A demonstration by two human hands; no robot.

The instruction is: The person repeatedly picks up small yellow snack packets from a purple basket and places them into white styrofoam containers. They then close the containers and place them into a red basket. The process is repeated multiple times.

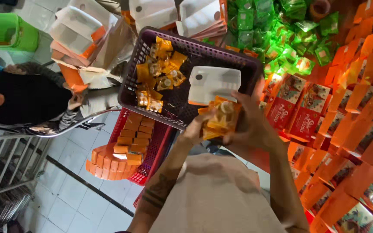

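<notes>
Both hands are clamping together on a stack of small orange packets [222, 121], left hand [195, 129] at nine o'clock, right hand [251, 125] at three, over the purple basket [130, 82]'s near rim. Loosening could be spilling the slippery packets floorward.

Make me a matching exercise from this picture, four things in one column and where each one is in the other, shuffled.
1. purple basket
2. green bin
3. green packets
4. orange packets

a. far left, on the floor
b. held in both hands
c. heaped at the top, right of the white boxes
d. in front of the hands, holding yellow packets

Pairs: 1-d, 2-a, 3-c, 4-b
</notes>
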